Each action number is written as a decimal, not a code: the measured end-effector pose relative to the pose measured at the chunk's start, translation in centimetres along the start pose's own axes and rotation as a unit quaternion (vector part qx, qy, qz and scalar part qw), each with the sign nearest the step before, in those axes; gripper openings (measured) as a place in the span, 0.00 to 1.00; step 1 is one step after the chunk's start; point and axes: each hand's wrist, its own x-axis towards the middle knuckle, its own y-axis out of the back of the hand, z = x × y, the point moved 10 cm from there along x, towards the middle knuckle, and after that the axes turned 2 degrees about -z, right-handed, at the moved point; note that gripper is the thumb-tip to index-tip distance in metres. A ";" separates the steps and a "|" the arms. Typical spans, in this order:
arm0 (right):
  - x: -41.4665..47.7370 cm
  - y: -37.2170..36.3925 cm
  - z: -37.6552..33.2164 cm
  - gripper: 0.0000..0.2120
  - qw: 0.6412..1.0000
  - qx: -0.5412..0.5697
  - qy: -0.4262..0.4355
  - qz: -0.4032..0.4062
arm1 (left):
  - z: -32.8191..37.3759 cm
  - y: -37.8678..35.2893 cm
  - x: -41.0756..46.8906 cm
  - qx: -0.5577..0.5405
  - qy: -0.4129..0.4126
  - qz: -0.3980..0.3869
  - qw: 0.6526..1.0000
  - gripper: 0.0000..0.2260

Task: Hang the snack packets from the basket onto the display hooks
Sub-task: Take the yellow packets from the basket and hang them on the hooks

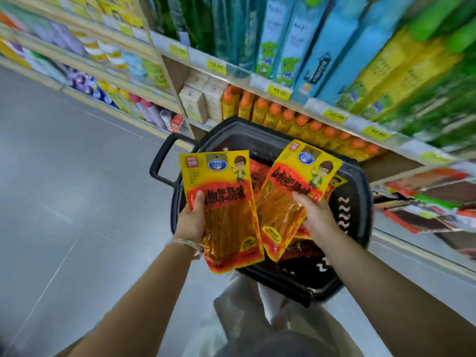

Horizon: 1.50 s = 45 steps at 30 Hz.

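A black plastic basket [360, 202] stands on the floor in front of me with more snack packets [304, 248] inside. My left hand [192, 220] grips a yellow and red snack packet [224, 202] by its left edge, thumb on the front. My right hand [316, 215] holds a second, matching snack packet [291, 191], tilted to the right, above the basket. Both packets show a cartoon figure and orange strips through a clear window. No display hooks are clearly visible.
Wooden shelves [231, 73] run along the right with green and blue boxes, orange-capped bottles [296, 119] and yellow price tags. Red and dark packets [425, 202] lie low at the far right. Grey floor [64, 189] spreads to the left. The basket's handle [162, 161] sticks out left.
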 end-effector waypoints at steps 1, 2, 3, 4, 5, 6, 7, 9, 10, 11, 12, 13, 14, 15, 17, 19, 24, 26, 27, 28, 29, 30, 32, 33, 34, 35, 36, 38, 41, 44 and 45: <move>-0.8 1.4 -0.8 0.21 1.000 0.019 0.014 0.005 | 1.2 -0.8 -0.6 0.013 -0.011 0.000 1.000 0.32; -1.6 3.1 -1.7 0.24 0.999 0.033 0.033 0.022 | 2.4 -1.8 -1.2 0.031 -0.021 -0.002 0.999 0.34; -2.3 5.2 -2.5 0.28 0.997 0.038 0.058 0.042 | 3.6 -2.9 -2.0 0.051 -0.032 -0.008 0.998 0.36; -3.2 7.4 -3.3 0.31 0.994 0.039 0.083 0.062 | 4.7 -4.4 -2.9 0.066 -0.048 -0.019 0.997 0.37; -4.2 9.7 -3.9 0.37 0.991 0.034 0.104 0.078 | 5.7 -6.1 -4.1 0.073 -0.066 -0.034 0.995 0.39; -5.2 12.0 -4.2 0.42 0.988 0.027 0.119 0.092 | 6.6 -7.9 -5.6 0.076 -0.082 -0.051 0.992 0.41; -6.4 14.4 -4.4 0.46 0.985 0.027 0.131 0.106 | 7.4 -9.9 -7.0 0.074 -0.098 -0.067 0.990 0.44; -8.9 19.6 -4.3 0.50 0.978 0.064 0.151 0.130 | 8.3 -13.9 -10.1 0.082 -0.136 -0.088 0.983 0.49; -10.0 22.3 -3.9 0.50 0.973 0.091 0.163 0.137 | 8.7 -15.9 -11.8 0.095 -0.156 -0.091 0.979 0.50; -11.3 25.0 -3.6 0.46 0.967 0.111 0.174 0.150 | 8.9 -18.0 -13.5 0.107 -0.178 -0.096 0.974 0.49; -12.5 28.0 -3.1 0.38 0.960 0.126 0.185 0.170 | 8.9 -20.2 -15.3 0.112 -0.197 -0.102 0.969 0.47; -13.9 31.0 -2.5 0.30 0.952 0.132 0.195 0.194 | 8.8 -22.5 -17.1 0.114 -0.211 -0.113 0.964 0.45; -15.3 34.1 -1.8 0.25 0.944 0.136 0.209 0.216 | 8.7 -24.8 -18.9 0.120 -0.225 -0.120 0.960 0.42; -16.9 37.0 -1.5 0.20 0.934 0.139 0.231 0.235 | 8.6 -27.0 -20.7 0.133 -0.243 -0.124 0.953 0.39; -20.1 42.4 -1.3 0.13 0.912 0.129 0.281 0.269 | 8.6 -31.4 -24.6 0.162 -0.289 -0.129 0.935 0.34; -23.4 47.4 -0.8 0.12 0.896 0.110 0.306 0.304 | 9.0 -35.6 -28.8 0.162 -0.345 -0.148 0.913 0.29; -28.5 58.1 -0.1 0.13 0.866 0.106 0.342 0.349 | 11.8 -44.6 -39.1 0.105 -0.491 -0.235 0.832 0.08; -29.7 61.4 -0.3 0.17 0.854 0.116 0.356 0.361 | 12.8 -47.3 -42.8 0.091 -0.524 -0.257 0.807 0.05; -30.4 63.0 -0.6 0.22 0.846 0.133 0.363 0.367 | 13.3 -48.5 -44.1 0.088 -0.532 -0.260 0.801 0.06; -31.1 64.5 -1.0 0.27 0.838 0.148 0.368 0.376 | 13.8 -49.6 -45.4 0.088 -0.539 -0.260 0.796 0.08; -31.8 66.1 -1.4 0.31 0.827 0.157 0.374 0.388 | 14.5 -50.7 -46.5 0.088 -0.549 -0.258 0.790 0.09; -32.6 67.6 -2.1 0.30 0.815 0.161 0.386 0.401 | 15.3 -51.6 -47.5 0.086 -0.559 -0.254 0.784 0.10; -34.1 70.5 -4.3 0.22 0.790 0.155 0.413 0.425 | 17.4 -53.3 -49.5 0.075 -0.580 -0.242 0.775 0.14; -34.7 71.9 -5.5 0.21 0.780 0.147 0.428 0.432 | 18.6 -54.0 -50.6 0.067 -0.595 -0.233 0.767 0.16; -35.1 73.2 -6.8 0.21 0.772 0.137 0.438 0.441 | 19.9 -54.6 -51.6 0.058 -0.612 -0.224 0.756 0.17; -35.6 74.5 -8.2 0.23 0.762 0.126 0.446 0.452 | 21.1 -55.3 -52.7 0.049 -0.628 -0.215 0.746 0.17; -36.0 75.7 -9.6 0.23 0.753 0.118 0.455 0.461 | 22.4 -56.0 -53.7 0.041 -0.639 -0.210 0.739 0.16; -36.4 77.9 -12.4 0.22 0.737 0.120 0.476 0.465 | 24.7 -58.0 -55.5 0.024 -0.649 -0.221 0.728 0.14; -36.3 81.1 -16.7 0.23 0.730 0.130 0.496 0.452 | 28.3 -61.1 -57.8 -0.011 -0.670 -0.226 0.707 0.11; -35.5 84.2 -21.4 0.16 0.731 0.152 0.514 0.422 | 31.7 -63.9 -59.8 -0.050 -0.684 -0.220 0.693 0.11; -35.1 85.3 -23.0 0.15 0.728 0.167 0.526 0.406 | 32.7 -64.8 -60.4 -0.055 -0.683 -0.218 0.694 0.10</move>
